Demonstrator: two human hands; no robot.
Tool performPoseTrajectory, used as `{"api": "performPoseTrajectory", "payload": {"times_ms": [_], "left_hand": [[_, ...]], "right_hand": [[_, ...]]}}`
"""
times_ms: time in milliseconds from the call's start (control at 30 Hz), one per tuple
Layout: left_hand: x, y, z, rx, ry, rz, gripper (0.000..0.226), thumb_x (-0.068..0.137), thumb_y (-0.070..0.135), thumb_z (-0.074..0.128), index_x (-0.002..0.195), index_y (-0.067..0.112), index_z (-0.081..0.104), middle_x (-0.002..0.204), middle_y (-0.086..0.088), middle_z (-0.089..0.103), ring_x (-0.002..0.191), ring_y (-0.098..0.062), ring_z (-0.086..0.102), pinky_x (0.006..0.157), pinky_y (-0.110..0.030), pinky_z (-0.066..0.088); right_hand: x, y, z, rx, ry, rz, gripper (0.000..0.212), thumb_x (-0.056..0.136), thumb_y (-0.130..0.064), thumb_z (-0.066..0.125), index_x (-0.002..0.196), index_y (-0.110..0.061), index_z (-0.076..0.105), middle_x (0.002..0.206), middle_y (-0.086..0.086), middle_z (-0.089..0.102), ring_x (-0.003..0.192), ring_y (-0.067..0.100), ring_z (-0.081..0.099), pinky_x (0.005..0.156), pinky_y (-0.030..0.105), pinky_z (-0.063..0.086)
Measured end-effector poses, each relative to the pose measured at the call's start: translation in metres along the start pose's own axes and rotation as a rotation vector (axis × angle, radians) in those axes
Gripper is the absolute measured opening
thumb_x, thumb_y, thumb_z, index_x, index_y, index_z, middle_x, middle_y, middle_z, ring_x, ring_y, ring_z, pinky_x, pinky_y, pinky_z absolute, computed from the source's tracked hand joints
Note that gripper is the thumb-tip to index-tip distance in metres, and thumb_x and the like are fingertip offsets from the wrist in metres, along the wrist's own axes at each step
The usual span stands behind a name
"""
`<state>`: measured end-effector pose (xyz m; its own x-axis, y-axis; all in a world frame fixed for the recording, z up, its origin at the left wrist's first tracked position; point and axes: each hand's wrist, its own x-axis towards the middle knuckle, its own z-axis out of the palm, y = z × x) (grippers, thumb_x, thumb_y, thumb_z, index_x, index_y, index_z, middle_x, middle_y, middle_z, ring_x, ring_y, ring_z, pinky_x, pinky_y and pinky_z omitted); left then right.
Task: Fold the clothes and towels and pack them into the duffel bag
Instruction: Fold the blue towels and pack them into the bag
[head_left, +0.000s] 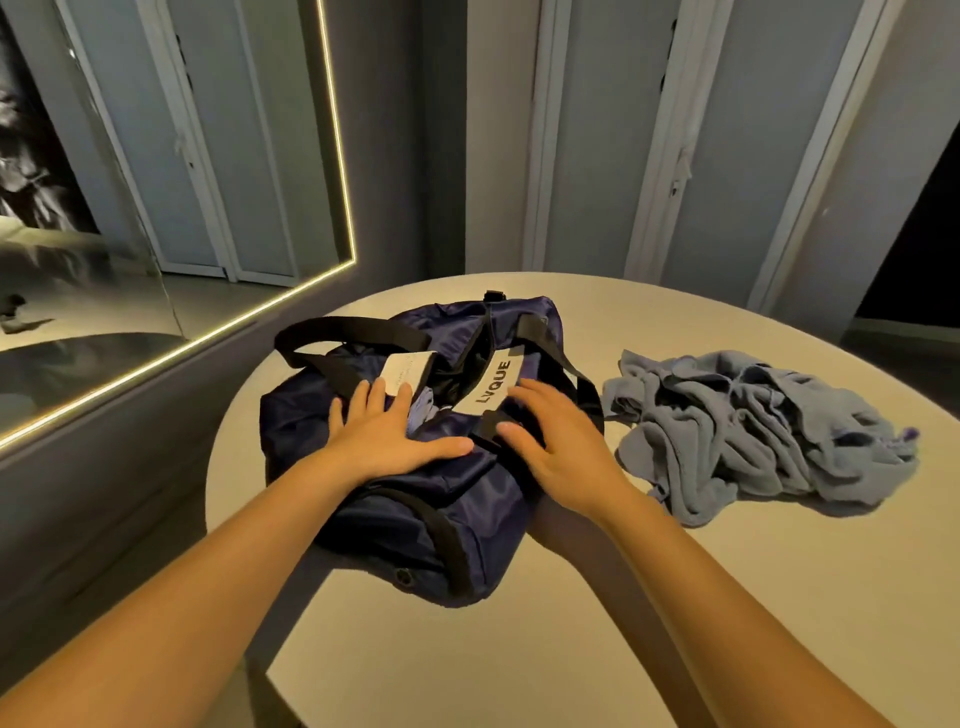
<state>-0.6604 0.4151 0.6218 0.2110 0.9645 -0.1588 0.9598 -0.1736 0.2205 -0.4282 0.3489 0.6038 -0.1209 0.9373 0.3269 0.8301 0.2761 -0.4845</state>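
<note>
Fingers (375, 397) of your left hand (387, 434) lay straight, spread flat on duffel bag (426, 525); right hand (558, 452) likewise, gripping nothing. Bag sat on bench (571, 649), blue cloth heap (753, 431) just beside, unfolded. Likely risk was packing heap crumpled, so bag bulged.

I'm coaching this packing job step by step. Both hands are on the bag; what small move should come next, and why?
Probably move the right hand off the duffel bag to the crumpled blue-grey cloth beside it on the table and start spreading it flat. It lies unfolded outside the bag, and the left hand and right both rest flat on the bag, holding nothing.
</note>
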Motion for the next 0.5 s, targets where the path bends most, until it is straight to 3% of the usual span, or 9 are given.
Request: {"api": "performPoseTrajectory", "payload": {"times_ms": [100,167,267,367,467,500], "left_hand": [[0.011,-0.001,0.005,0.005,-0.001,0.013,0.157,0.035,0.113,0.021,0.163,0.027,-0.004,0.170,-0.008,-0.015,0.156,-0.029,-0.018,0.122,-0.058,-0.011],[0.016,0.002,0.005,-0.001,0.006,0.008,0.154,0.040,0.113,0.025,0.163,0.026,-0.004,0.170,-0.009,-0.014,0.156,-0.029,-0.018,0.122,-0.059,-0.011],[0.024,0.007,0.005,-0.020,0.045,0.007,0.141,0.052,0.104,0.033,0.164,0.025,-0.003,0.171,-0.009,-0.013,0.156,-0.030,-0.017,0.123,-0.059,-0.011],[0.032,0.007,0.008,-0.049,0.065,0.005,0.147,0.047,0.109,0.030,0.164,0.026,-0.002,0.171,-0.009,-0.013,0.156,-0.029,-0.017,0.123,-0.059,-0.011],[0.034,0.008,0.007,-0.054,0.090,0.003,0.139,0.054,0.103,0.033,0.164,0.025,-0.002,0.171,-0.009,-0.011,0.156,-0.029,-0.016,0.123,-0.058,-0.010],[0.035,0.008,0.007,-0.050,0.103,0.007,0.137,0.056,0.101,0.034,0.164,0.025,-0.001,0.171,-0.009,-0.011,0.156,-0.029,-0.015,0.123,-0.058,-0.009]], "right_hand": [[-0.028,0.029,-0.030,-0.222,0.374,0.135,0.031,0.101,-0.037,0.058,0.119,-0.012,0.064,0.121,0.008,0.058,0.110,0.030,0.055,0.085,0.043,0.049],[-0.044,0.053,-0.046,-0.392,0.461,0.262,0.032,0.097,-0.038,0.064,0.105,-0.007,0.064,0.109,0.014,0.059,0.099,0.037,0.056,0.075,0.046,0.047],[-0.062,0.080,-0.052,-0.555,0.364,0.426,0.044,0.092,-0.046,0.070,0.102,-0.004,0.062,0.103,0.019,0.061,0.091,0.040,0.057,0.069,0.047,0.049],[-0.070,0.096,-0.042,-0.596,0.243,0.462,0.035,0.094,-0.041,0.069,0.097,-0.007,0.061,0.090,0.014,0.059,0.079,0.036,0.057,0.061,0.042,0.046],[-0.069,0.100,-0.047,-0.505,0.284,0.428,0.031,0.099,-0.029,0.065,0.076,-0.013,0.052,0.066,0.006,0.045,0.057,0.026,0.043,0.048,0.033,0.029],[-0.068,0.100,-0.054,-0.412,0.326,0.431,0.032,0.101,-0.029,0.062,0.075,-0.013,0.051,0.065,0.005,0.045,0.057,0.026,0.043,0.048,0.034,0.030]]}}
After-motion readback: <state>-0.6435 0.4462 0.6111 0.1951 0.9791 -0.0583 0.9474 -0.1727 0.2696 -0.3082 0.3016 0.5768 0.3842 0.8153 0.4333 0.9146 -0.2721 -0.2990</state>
